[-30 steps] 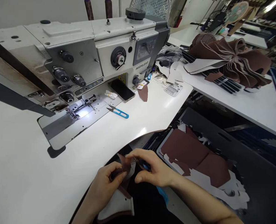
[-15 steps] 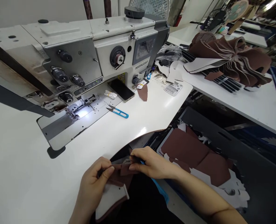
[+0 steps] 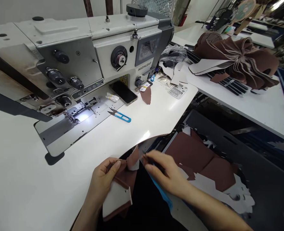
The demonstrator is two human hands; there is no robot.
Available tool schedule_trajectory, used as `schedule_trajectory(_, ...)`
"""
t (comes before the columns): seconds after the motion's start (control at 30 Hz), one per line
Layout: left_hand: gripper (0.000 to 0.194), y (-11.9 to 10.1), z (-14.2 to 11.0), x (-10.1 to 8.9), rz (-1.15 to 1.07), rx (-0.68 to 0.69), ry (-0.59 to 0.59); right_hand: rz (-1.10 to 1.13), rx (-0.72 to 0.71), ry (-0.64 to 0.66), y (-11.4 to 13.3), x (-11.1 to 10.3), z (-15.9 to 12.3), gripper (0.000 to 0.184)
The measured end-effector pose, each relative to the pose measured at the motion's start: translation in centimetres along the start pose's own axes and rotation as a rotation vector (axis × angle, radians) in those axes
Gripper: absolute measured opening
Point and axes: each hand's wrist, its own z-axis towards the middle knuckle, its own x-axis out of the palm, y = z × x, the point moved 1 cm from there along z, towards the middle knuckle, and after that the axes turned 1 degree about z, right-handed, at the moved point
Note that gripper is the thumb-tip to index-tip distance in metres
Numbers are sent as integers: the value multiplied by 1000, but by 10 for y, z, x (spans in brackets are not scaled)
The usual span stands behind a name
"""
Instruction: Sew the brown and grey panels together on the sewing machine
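Observation:
My left hand [image 3: 103, 179] pinches a folded brown leather piece [image 3: 129, 176] between thumb and fingers, over my lap at the table's front edge. A pale backing panel [image 3: 115, 199] with a brown border hangs below the thumb. One flap of the leather [image 3: 133, 158] stands up past the fingertips. To the right, apart from the leather, my right hand [image 3: 167, 171] is closed and slightly blurred. Something dark shows inside its curled fingers; its kind is hidden.
A sewing machine [image 3: 84, 61] stands on the white table [image 3: 154, 118], with blue thread snips [image 3: 120, 115] and a phone [image 3: 123, 92] nearby. A grey bin [image 3: 259, 179] of brown pieces [image 3: 199, 157] lies low right. Bundled brown pieces [image 3: 238, 61] rest on the side table [image 3: 259, 110].
My right hand has come off the leather and moved right. The leather's flap now stands up. My left hand keeps its pinch and has shifted slightly right.

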Motion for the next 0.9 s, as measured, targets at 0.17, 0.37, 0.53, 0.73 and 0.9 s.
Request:
schedule_trajectory(0.17, 34, 2, 2, -1, 22, 22, 25, 803, 481, 398, -14, 28, -14, 55)
schedule_trajectory(0.37, 29, -4, -8, 8, 77, 81, -58, 1027, 686, 312, -22, 40, -12, 58)
schedule_trajectory(0.53, 28, -4, -15, 12, 107, 84, -65, 1018, 745, 253, -14, 36, -12, 60)
schedule_trajectory(0.73, 27, -5, -18, 14, 90, 96, -52, 1018, 769, 300, -13, 35, -14, 60)
schedule_trajectory(0.9, 30, -1, -19, 14, 117, 75, 3, 1026, 762, 276, -13, 36, -14, 58)
